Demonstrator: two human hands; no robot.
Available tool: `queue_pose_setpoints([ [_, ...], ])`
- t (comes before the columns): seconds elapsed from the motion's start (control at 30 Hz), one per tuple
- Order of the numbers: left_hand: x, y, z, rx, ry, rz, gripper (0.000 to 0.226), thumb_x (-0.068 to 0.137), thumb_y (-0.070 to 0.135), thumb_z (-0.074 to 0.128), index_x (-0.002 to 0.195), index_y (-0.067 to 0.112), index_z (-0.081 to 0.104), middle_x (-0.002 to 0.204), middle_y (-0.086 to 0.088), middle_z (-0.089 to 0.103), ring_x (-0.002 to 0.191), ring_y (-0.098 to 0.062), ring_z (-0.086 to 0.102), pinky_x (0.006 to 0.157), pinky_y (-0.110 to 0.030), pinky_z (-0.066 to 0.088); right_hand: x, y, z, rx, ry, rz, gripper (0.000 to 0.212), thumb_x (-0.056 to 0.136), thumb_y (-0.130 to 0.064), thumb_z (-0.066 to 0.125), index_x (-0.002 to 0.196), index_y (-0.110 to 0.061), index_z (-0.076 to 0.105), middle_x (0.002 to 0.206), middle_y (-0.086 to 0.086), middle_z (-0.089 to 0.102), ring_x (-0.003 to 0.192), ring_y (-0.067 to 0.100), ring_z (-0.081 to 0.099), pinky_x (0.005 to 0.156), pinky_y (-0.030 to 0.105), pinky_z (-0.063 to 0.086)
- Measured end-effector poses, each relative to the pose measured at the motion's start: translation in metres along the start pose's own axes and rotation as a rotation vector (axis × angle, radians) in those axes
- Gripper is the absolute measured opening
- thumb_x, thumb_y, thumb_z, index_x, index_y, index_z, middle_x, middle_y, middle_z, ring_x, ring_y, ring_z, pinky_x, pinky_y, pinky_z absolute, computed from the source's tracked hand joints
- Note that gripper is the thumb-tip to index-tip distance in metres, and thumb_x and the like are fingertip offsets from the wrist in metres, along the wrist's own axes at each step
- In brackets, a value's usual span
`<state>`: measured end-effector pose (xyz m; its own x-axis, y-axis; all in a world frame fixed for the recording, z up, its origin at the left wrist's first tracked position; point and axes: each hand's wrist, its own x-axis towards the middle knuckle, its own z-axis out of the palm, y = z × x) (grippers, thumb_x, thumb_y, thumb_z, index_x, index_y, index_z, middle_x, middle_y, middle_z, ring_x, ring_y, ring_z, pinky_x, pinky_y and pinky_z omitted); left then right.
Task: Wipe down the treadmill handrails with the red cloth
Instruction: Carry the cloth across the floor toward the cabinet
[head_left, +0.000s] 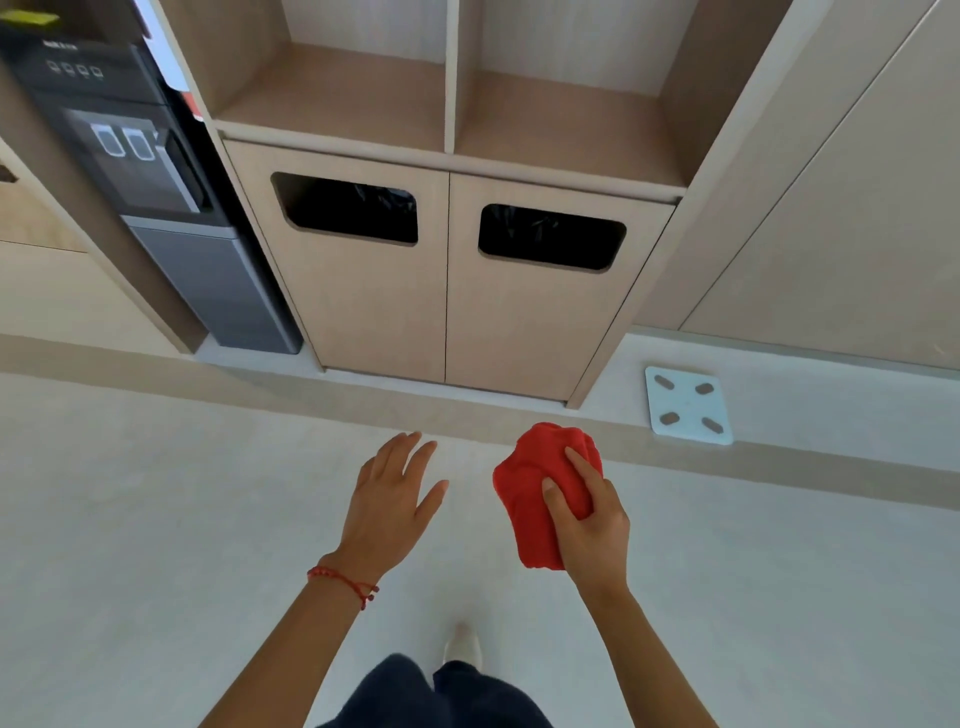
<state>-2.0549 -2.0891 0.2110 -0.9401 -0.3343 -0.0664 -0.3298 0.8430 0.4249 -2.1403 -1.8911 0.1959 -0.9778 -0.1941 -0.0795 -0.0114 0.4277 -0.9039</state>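
Out in front of me, at about one o'clock, my right hand (589, 519) has its grip clamped around the bunched red cloth (540, 488), thumb and fingers pressing into it above the pale floor (156, 519). My left hand (389, 499) hovers at eleven o'clock, fingers spread apart, holding nothing, a red string bracelet (345, 582) at its wrist. At twelve o'clock stands a wooden cabinet (447, 291) with two dark openings; a white scale (687, 405) lies at two o'clock.
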Motion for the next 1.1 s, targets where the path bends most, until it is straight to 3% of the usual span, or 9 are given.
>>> queue_pose_setpoints([
  [0.43,0.197,-0.002,-0.012,-0.003,0.000,0.119,0.079,0.092,0.057,0.006,0.120,0.003,0.056,0.125,-0.020,0.057,0.117,-0.038,0.052,0.093,-0.050,0.043,0.180,-0.031,0.024,0.003,0.085,0.013,0.044,0.086,-0.033,0.061,0.126,-0.042,0.047,0.103,-0.012,0.051,0.088,-0.005,0.051,0.062,0.005,0.038],
  [0.53,0.255,-0.005,-0.022,0.004,0.003,0.165,0.080,0.092,0.057,0.006,0.121,0.002,0.056,0.126,-0.021,0.055,0.118,-0.037,0.050,0.094,-0.050,0.043,0.231,-0.043,0.036,0.008,0.103,0.018,0.044,0.086,-0.034,0.060,0.127,-0.041,0.047,0.107,-0.009,0.052,0.090,0.002,0.053,0.065,0.005,0.037],
  [0.7,0.340,-0.009,-0.036,0.023,0.056,0.223,0.052,0.093,0.041,0.036,0.125,0.003,0.051,0.132,-0.019,0.051,0.124,-0.035,0.044,0.099,-0.048,0.040,0.306,-0.068,0.051,0.010,0.149,0.004,0.044,0.085,-0.035,0.061,0.126,-0.043,0.047,0.110,-0.007,0.052,0.093,0.008,0.054,0.070,0.010,0.040],
  [0.77,0.371,-0.010,-0.040,0.031,0.087,0.247,0.044,0.090,0.028,0.056,0.125,0.001,0.052,0.132,-0.020,0.050,0.124,-0.035,0.044,0.099,-0.048,0.039,0.332,-0.077,0.055,0.038,0.170,0.019,0.043,0.085,-0.035,0.061,0.124,-0.045,0.048,0.110,-0.006,0.053,0.096,0.011,0.055,0.076,0.019,0.046],
  [0.83,0.395,-0.009,-0.042,0.042,0.091,0.256,0.044,0.087,0.023,0.061,0.124,0.001,0.052,0.132,-0.020,0.050,0.123,-0.036,0.045,0.098,-0.048,0.039,0.352,-0.084,0.056,0.049,0.180,0.032,0.044,0.085,-0.034,0.061,0.125,-0.044,0.047,0.113,-0.004,0.054,0.099,0.014,0.055,0.082,0.028,0.048],
  [0.9,0.417,-0.005,-0.044,0.043,0.096,0.266,0.043,0.089,0.026,0.059,0.123,0.000,0.053,0.130,-0.021,0.052,0.122,-0.036,0.046,0.097,-0.048,0.040,0.373,-0.090,0.056,0.059,0.196,0.018,0.044,0.085,-0.034,0.061,0.125,-0.045,0.047,0.116,-0.004,0.055,0.100,0.012,0.055,0.082,0.028,0.048],
  [1.03,0.461,0.007,-0.046,0.037,0.086,0.279,0.054,0.089,0.039,0.035,0.121,0.001,0.055,0.127,-0.022,0.054,0.118,-0.036,0.050,0.094,-0.047,0.043,0.422,-0.097,0.051,0.067,0.223,0.001,0.043,0.084,-0.034,0.062,0.122,-0.050,0.047,0.110,-0.009,0.054,0.094,0.002,0.054,0.077,0.021,0.046],
  [1.1,0.486,0.014,-0.045,0.045,0.113,0.281,0.049,0.090,0.037,0.041,0.121,0.001,0.055,0.126,-0.022,0.055,0.117,-0.036,0.050,0.094,-0.048,0.043,0.449,-0.100,0.048,0.074,0.223,0.000,0.042,0.084,-0.035,0.062,0.120,-0.051,0.048,0.107,-0.014,0.051,0.092,-0.005,0.051,0.074,0.017,0.043],
])
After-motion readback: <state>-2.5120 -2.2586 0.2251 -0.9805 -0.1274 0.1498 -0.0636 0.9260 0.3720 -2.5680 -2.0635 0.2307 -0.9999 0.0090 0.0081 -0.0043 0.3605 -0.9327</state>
